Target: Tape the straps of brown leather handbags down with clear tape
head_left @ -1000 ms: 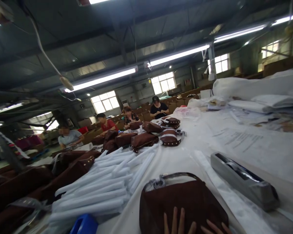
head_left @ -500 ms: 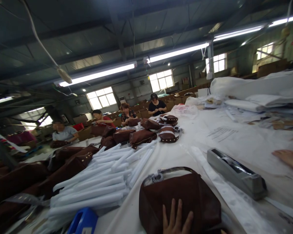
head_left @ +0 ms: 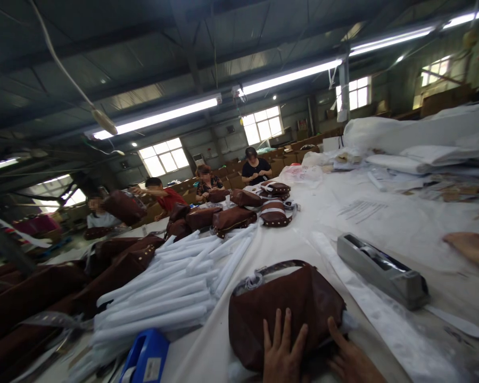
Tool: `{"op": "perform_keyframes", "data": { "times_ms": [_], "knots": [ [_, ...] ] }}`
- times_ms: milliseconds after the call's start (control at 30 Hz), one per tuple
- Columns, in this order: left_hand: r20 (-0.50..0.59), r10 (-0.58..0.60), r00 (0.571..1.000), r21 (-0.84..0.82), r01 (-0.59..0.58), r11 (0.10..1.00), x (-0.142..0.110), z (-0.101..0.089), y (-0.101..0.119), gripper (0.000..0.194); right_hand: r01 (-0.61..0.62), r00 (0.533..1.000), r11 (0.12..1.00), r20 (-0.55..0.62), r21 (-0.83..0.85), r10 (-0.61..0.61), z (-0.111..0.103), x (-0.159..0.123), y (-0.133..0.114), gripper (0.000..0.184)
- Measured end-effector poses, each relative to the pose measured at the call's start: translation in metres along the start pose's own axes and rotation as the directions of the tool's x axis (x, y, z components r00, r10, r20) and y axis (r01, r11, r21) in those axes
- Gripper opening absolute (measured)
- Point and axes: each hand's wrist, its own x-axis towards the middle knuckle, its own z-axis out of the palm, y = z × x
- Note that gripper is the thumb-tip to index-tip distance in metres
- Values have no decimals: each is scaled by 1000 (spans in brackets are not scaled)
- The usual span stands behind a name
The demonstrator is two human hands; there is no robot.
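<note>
A brown handbag (head_left: 285,306) with a studded strap and clear plastic wrapped at its strap end lies before me on the white-covered table. My left hand (head_left: 283,346) rests on the bag's front, fingers spread and flat. At the bag's lower right corner my right hand (head_left: 353,359) grips the edge, one finger up along the side; its other fingers are partly hidden. Left of the bag lie several white rolled tubes (head_left: 163,303). A blue tape dispenser (head_left: 146,354) stands at the lower left, and a grey tape dispenser (head_left: 383,271) sits to the right.
More brown handbags (head_left: 234,219) are heaped across the table, with others (head_left: 32,292) at the left. Several co-workers sit beyond; one holds up a brown bag (head_left: 124,206). Another person's hand (head_left: 469,247) reaches in at the right. White sheets (head_left: 415,159) are piled behind.
My right hand has come into view at the bag's lower right corner. The bag has shifted slightly up and left. A far co-worker has swung a brown bag up and leftward.
</note>
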Motion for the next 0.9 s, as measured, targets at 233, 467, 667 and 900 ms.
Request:
{"op": "perform_keyframes", "data": {
  "times_ms": [233, 467, 667, 900],
  "knots": [
    [78, 20, 997, -17, -19, 1000, 10, -25, -2, 82, -152, 988, 984, 38, 92, 149, 8, -3, -22, 79],
    [213, -96, 972, -3, 99, 995, -3, -73, -8, 79, -133, 980, 990, 155, 42, 125, 29, -33, -35, 56],
    [274, -175, 946, -6, 184, 983, -24, -82, -4, 79, -157, 972, 987, 172, -17, 158, 41, -33, -20, 53],
    [262, -179, 948, -29, 193, 981, -23, -64, -6, 81, -140, 884, 923, 374, -358, 280, -2, -32, -36, 49]
  ]
}}
